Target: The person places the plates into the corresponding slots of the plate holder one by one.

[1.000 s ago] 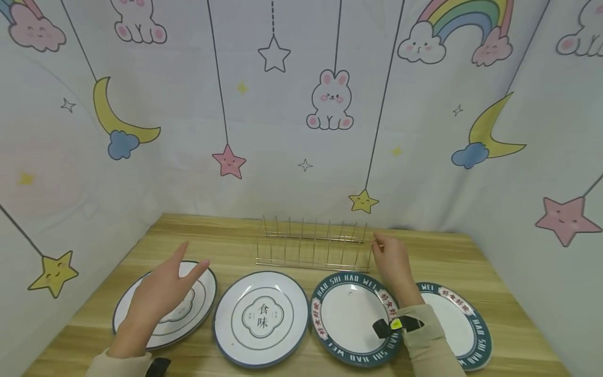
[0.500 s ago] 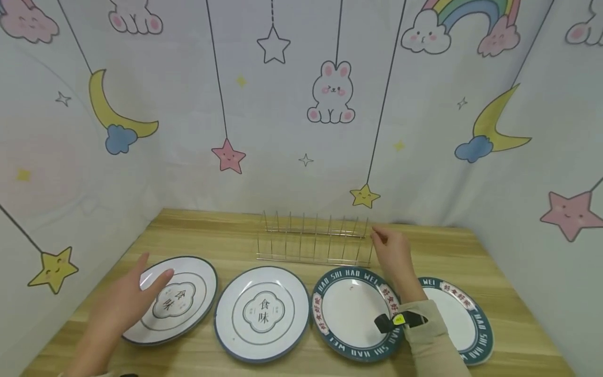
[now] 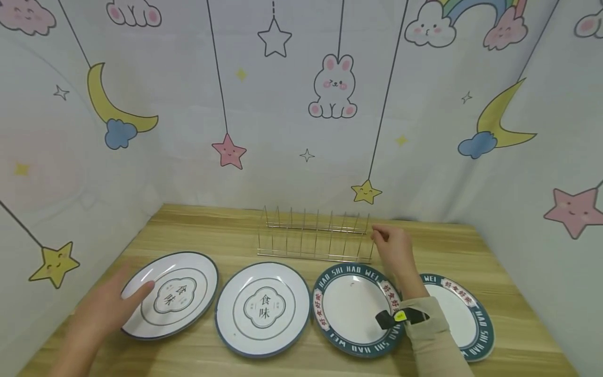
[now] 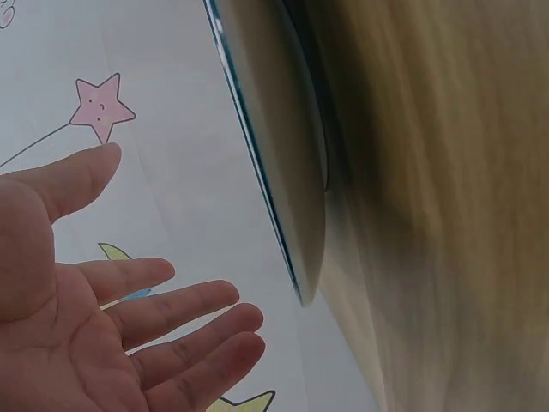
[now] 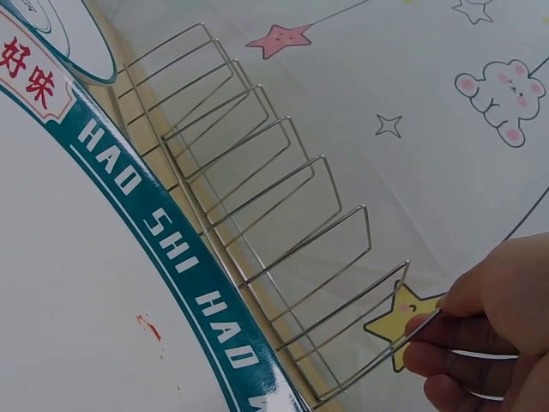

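My right hand [image 3: 394,256] pinches the end of a slotted silver wire rack [image 3: 314,242] at the back of the yellowish wooden bench [image 3: 212,230]. My left hand [image 3: 101,310] spreads beside the leftmost round white, blue-rimmed plate [image 3: 173,297]; a tug could skew the rack, a low sweep the plate.

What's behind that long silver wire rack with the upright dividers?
Behind the rack, a strip of yellowish wood-grain tabletop, then a white, cartoon-printed cloth backdrop. Anything beyond the backdrop is covered.
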Action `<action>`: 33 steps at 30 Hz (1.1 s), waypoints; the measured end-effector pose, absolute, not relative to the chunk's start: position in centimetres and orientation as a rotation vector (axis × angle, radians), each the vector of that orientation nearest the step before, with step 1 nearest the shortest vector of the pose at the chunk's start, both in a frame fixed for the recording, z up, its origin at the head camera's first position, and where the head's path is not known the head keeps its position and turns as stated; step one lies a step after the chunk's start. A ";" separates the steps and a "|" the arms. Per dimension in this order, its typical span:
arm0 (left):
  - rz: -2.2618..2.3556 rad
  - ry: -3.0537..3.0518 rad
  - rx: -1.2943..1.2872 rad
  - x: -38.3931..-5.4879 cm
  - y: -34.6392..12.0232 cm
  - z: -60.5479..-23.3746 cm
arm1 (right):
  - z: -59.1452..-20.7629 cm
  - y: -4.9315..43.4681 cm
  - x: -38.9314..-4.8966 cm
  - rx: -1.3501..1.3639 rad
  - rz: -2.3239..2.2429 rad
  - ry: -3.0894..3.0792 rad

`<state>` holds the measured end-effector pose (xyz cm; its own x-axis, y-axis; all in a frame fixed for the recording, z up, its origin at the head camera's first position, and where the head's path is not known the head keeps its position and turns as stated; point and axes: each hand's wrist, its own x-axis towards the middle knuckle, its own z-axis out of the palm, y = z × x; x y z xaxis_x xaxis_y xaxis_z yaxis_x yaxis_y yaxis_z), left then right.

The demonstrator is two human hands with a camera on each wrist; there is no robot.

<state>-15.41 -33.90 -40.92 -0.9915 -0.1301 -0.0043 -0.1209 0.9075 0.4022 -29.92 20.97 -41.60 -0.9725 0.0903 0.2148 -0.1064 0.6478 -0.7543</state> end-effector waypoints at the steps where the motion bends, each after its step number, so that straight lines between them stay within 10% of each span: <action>1: -0.633 -3.045 0.193 -15.4 -34.0 -41.1 | -41.6 21.0 -29.9 0.009 1.229 -2.638; 33: -0.670 -3.295 0.225 -14.3 -37.7 -44.9 | -41.3 21.3 -29.7 0.065 1.191 -2.655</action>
<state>-14.34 -37.75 -44.92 -0.9651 -0.0837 -0.2479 -0.1739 0.9132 0.3687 -29.71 21.28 -41.29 -0.9724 0.0533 0.2270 -0.1341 0.6684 -0.7316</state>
